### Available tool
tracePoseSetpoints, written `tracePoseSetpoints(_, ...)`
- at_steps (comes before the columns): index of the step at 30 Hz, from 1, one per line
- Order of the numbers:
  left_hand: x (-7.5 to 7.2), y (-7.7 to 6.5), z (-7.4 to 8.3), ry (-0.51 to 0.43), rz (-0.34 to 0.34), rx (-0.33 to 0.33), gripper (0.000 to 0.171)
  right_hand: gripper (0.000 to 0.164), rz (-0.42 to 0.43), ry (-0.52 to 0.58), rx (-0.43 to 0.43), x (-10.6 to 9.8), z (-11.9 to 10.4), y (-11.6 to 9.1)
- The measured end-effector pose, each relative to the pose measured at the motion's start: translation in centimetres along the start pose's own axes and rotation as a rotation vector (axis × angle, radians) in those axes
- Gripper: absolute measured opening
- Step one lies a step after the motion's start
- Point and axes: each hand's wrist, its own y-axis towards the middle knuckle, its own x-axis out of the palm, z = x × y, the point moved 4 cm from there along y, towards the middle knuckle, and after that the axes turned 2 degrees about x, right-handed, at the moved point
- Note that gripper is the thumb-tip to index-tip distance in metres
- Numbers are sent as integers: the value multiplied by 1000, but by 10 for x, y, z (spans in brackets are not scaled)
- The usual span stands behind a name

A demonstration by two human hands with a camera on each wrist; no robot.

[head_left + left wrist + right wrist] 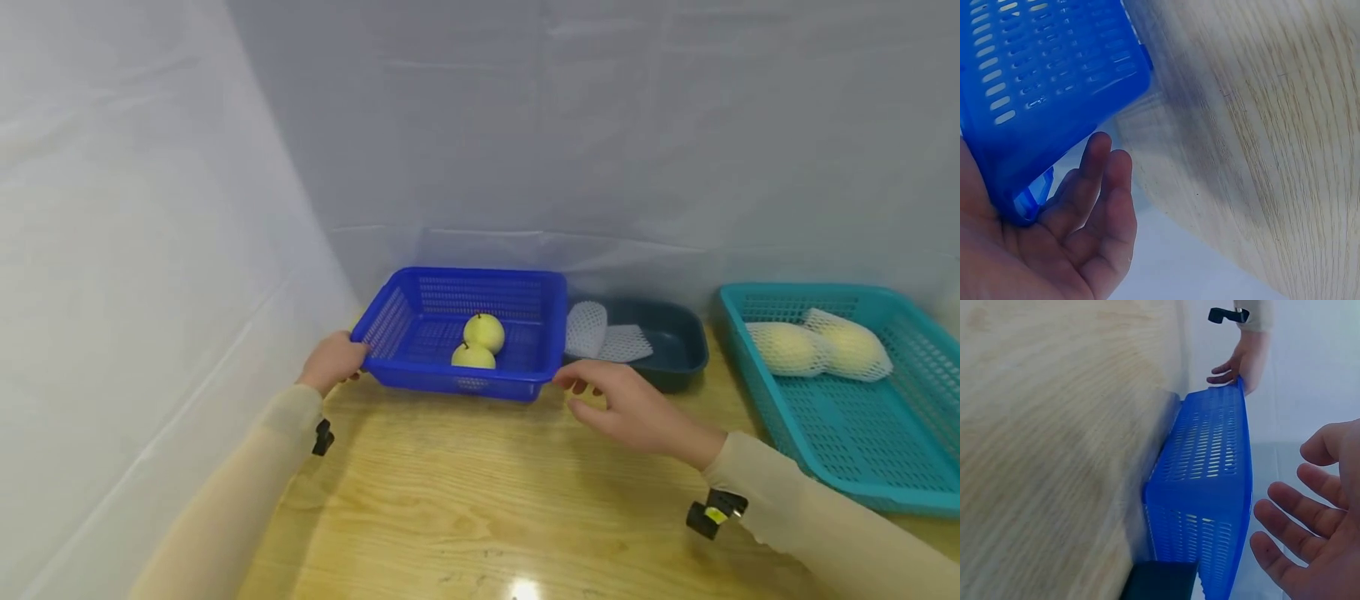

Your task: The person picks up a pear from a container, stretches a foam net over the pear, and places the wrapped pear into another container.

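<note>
Rightward, a dark tray flanks the blue basket — left hand gripping the basket, right hand loosely spread.

One blue basket and, toward its 3 o'clock, one teal basket make two. One dark tub sits between. Two pears are bare, two fruits net-wrapped; two foam nets are loose. There is one left hand, one right hand.

Blue basket across all views
</note>
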Motion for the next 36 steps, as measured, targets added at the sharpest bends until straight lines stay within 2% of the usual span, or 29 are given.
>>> tracePoseSetpoints(6, 0, -3, 3, 3, 11, -16, 31, 32, -34, 34, 27, 3, 0, 32)
tracePoseSetpoints(15, 2, -4, 5, 8, 31, -30, 30, 38, -104, 20, 77, 10, 2, 78)
tracePoseSetpoints(21, 2, -5, 4, 5, 32, -43, 31, 43, -153, 0, 92, 21, 1, 104)
tracePoseSetpoints(26, 1, -5, 3, 3, 39, -44, 31, 49, -212, -1, 99, 33, 3, 122)
tracePoseSetpoints(32, 3, -5, 4, 0, 34, -46, 31, 57, -320, -49, 156, 46, 11, 137)
tracePoseSetpoints(36, 2, -6, 4, 6, 37, -54, 32, 60, -360, -79, 182, 54, 14, 146)
